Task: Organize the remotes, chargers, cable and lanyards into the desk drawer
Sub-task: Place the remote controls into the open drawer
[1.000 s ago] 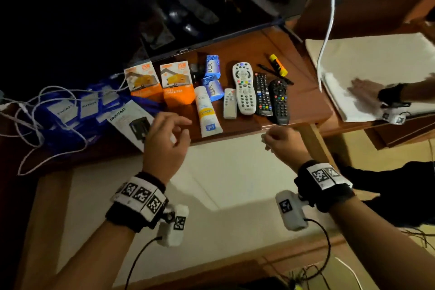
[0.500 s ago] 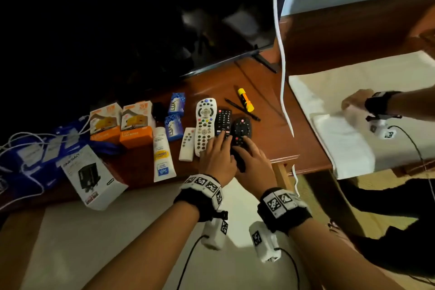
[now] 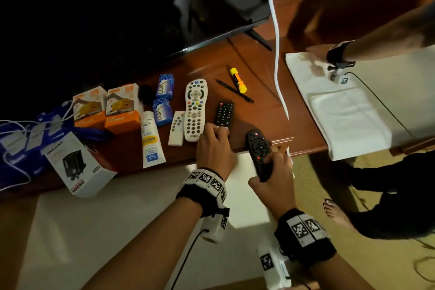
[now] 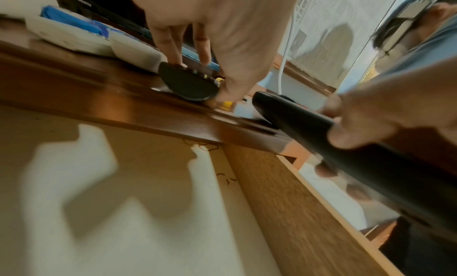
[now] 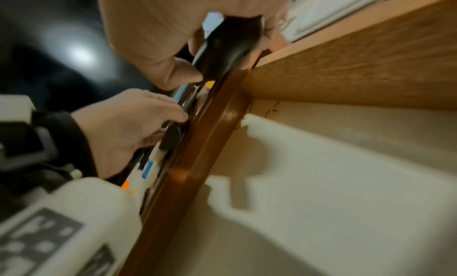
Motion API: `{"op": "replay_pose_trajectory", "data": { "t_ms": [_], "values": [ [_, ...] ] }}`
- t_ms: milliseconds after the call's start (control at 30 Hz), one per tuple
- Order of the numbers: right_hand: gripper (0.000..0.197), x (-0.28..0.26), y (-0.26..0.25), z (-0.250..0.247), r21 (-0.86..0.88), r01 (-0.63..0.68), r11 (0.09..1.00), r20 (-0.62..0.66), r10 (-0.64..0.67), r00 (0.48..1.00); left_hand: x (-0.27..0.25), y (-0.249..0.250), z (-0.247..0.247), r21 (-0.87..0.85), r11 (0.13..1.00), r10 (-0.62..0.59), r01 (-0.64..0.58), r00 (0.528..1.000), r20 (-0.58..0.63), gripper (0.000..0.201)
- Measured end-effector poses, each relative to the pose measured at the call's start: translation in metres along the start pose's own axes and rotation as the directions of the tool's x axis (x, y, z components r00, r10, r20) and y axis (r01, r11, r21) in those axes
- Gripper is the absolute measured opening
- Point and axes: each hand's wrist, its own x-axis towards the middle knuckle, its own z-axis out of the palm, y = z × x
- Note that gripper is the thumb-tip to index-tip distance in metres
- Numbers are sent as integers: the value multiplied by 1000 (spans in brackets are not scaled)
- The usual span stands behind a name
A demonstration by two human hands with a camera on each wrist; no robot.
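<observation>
The right hand had lifted a black remote off the tabletop toward the open drawer, while the left hand pinched a second remote.

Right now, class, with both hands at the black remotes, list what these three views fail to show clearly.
- Slim black rectangular remote: near end covered by the left hand, head view.
- Rounded black remote: lower buttons hidden under the right hand; wrist views blur it.
- Open drawer's pale floor: front cut off by frame edge.
- White charger box: small print unreadable.
</observation>
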Motion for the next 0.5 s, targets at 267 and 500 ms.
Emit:
{"op": "replay_pose_trajectory", "data": {
  "t_ms": [267, 500],
  "values": [
    [43, -48, 24, -11, 350, -360, 865, 128, 337, 933, -67, 16, -9, -216, 964, -101, 152, 968, 230, 78],
    [43, -59, 29, 12, 141, -538, 831, 150, 519, 842, -125, -6, 0, -264, 916, -136, 303, 852, 505, 101]
  ]
}}
